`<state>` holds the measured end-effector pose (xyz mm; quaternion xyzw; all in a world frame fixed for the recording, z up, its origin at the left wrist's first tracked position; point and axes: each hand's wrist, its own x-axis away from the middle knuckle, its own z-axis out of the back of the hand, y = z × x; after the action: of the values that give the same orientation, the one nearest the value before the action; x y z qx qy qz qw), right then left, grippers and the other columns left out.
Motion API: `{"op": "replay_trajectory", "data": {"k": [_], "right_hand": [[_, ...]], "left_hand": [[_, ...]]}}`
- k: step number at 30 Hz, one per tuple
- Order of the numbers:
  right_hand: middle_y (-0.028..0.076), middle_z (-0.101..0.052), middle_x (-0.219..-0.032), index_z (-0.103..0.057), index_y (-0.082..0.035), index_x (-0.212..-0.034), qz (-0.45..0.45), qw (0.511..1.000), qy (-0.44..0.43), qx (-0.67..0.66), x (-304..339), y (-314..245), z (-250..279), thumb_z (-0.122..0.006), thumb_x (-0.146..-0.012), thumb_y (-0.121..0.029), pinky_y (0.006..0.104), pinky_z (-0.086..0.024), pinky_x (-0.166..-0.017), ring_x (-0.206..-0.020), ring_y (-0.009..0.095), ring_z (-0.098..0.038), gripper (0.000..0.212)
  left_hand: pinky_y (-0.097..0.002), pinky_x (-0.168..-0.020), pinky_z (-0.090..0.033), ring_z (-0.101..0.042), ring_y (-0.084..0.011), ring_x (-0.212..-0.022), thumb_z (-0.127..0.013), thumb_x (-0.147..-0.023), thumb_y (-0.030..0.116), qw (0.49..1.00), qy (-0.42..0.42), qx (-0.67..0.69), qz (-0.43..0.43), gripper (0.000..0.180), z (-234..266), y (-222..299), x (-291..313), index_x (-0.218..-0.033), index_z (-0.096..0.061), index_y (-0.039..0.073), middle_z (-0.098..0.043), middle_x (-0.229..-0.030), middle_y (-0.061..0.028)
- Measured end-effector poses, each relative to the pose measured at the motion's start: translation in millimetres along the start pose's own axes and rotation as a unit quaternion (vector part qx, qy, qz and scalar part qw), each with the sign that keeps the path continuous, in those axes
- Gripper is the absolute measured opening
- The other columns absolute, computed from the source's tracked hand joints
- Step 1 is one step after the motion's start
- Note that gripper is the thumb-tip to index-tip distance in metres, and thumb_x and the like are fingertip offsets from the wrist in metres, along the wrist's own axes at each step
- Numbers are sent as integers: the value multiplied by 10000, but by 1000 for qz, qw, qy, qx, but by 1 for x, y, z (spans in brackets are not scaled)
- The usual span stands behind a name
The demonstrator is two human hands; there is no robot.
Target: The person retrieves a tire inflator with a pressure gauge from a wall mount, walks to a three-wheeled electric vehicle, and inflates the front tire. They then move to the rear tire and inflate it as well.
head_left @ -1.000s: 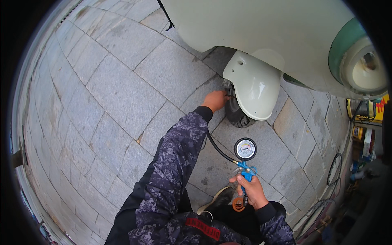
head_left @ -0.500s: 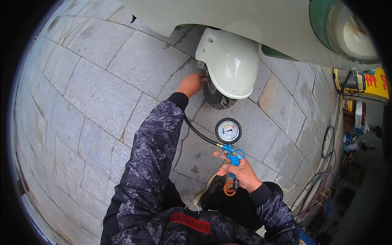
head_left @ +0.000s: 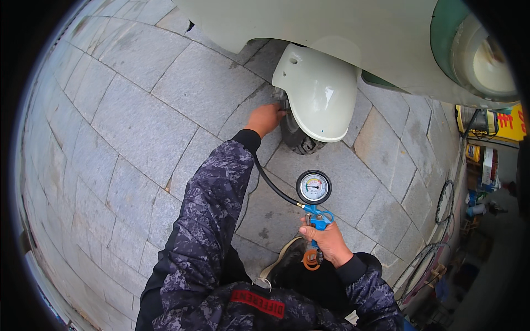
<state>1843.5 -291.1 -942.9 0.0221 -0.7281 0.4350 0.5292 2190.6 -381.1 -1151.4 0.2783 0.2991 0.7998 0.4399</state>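
Observation:
In my right hand (head_left: 327,238) is a blue tire inflator gun (head_left: 320,219), gripped with the fingers closed round its handle and lever. A round black-rimmed pressure gauge (head_left: 313,187) tops it. From the gun a black air hose (head_left: 274,187) curves up behind my left sleeve to my left hand (head_left: 266,118). That hand's fingers are pinched together against the side of a small black tire (head_left: 298,138), and the hose's end is hidden in them. A pale, glossy fender (head_left: 320,91) covers the top of the tire. An orange coiled piece (head_left: 312,260) hangs below the gun.
A pale vehicle body (head_left: 309,25) with a round headlight (head_left: 486,58) overhangs the wheel. Grey stone paving (head_left: 138,127) spreads around. At the right lie looped black hoses (head_left: 445,201), a yellow sign (head_left: 510,122) and assorted clutter. My shoe (head_left: 284,258) stands below the gun.
My right fingers have closed further on the inflator's lever, and the gauge needle has shifted. The wheel and vehicle sit slightly lower and further right in view. My left hand stays at the tire.

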Motion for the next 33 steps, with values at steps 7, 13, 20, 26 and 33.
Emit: {"op": "replay_trajectory", "data": {"k": [7, 13, 20, 26, 33], "right_hand": [[-23, -690, -903, -724, -38, -1058, -4, 998, 30, 62, 3, -3, -4, -792, -905, -80, 233, -470, -662, -781, 49, -596, 173], [-24, -695, -913, -724, -33, -1053, 3, 997, 32, 75, 2, -4, -7, -783, -910, -77, 248, -492, -721, -807, 62, -613, 161], [-24, -697, -919, -722, -27, -1053, 3, 998, 23, 67, 3, -3, -5, -776, -916, -73, 254, -498, -735, -820, 67, -618, 154], [-21, -697, -923, -719, -26, -1053, 7, 997, 23, 74, 1, -3, -6, -774, -915, -66, 256, -500, -733, -814, 70, -620, 154], [-11, -686, -858, -708, -26, -1032, 24, 997, 26, 63, 1, -1, -7, -775, -887, -41, 242, -469, -612, -690, 71, -597, 160]], "left_hand": [[-531, -855, -544, -700, -403, -1028, -617, -1010, 368, 1000, -13, 0, 3, 312, 3, 3, -1, -1131, -719, 99, -750, -1060, -182], [-536, -851, -546, -703, -409, -1017, -619, -1010, 365, 1000, -17, 0, 3, 314, 4, 4, -1, -1132, -721, 94, -750, -1056, -190], [-536, -860, -548, -703, -412, -1018, -622, -1009, 357, 1000, -6, -4, -6, 312, 3, 4, -1, -1136, -724, 89, -750, -1053, -196], [-539, -863, -547, -702, -414, -1017, -623, -1011, 350, 1000, -11, -8, 1, 309, 5, 6, 0, -1134, -721, 84, -749, -1053, -198], [-539, -862, -547, -701, -415, -1014, -627, -1009, 345, 1000, -15, -12, 1, 301, 5, 6, 0, -1126, -714, 82, -748, -1049, -198]]}}
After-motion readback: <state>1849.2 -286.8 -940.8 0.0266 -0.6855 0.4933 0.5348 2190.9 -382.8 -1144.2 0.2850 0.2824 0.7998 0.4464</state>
